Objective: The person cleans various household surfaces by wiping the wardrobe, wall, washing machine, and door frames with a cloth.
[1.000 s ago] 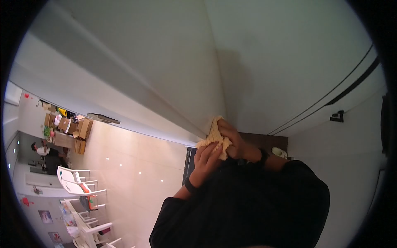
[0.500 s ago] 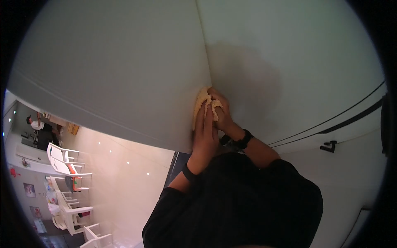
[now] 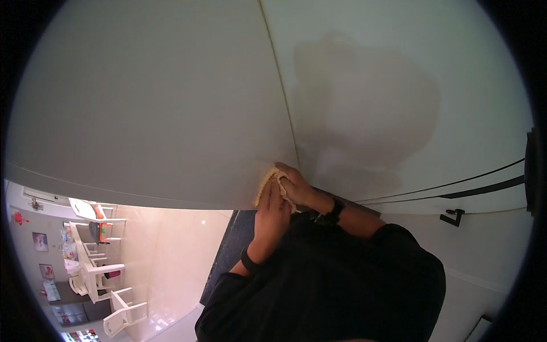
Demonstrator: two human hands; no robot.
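A yellow cloth [image 3: 266,187] is bunched up against the pale panel [image 3: 171,114], close to the seam where it meets a second pale panel [image 3: 364,102]. My left hand [image 3: 272,218] presses the cloth from the left, fingers held together over it. From the right, my right hand [image 3: 296,185] grips the same cloth, its fingers curled round the upper part. The two hands are side by side and touch the cloth together. A dark band circles my left wrist, and a black watch [image 3: 335,211] is on my right.
A dark slab [image 3: 228,248] lies below the panels. At right are a black handle [image 3: 453,217] and a dark curved strip [image 3: 484,187]. On the left, a shiny tiled floor [image 3: 171,245] holds white chairs [image 3: 122,313] and a white table [image 3: 85,256].
Both hands and the cloth have moved down along the seam, slightly left. The camera view has shifted, so a person at the far left is out of sight.
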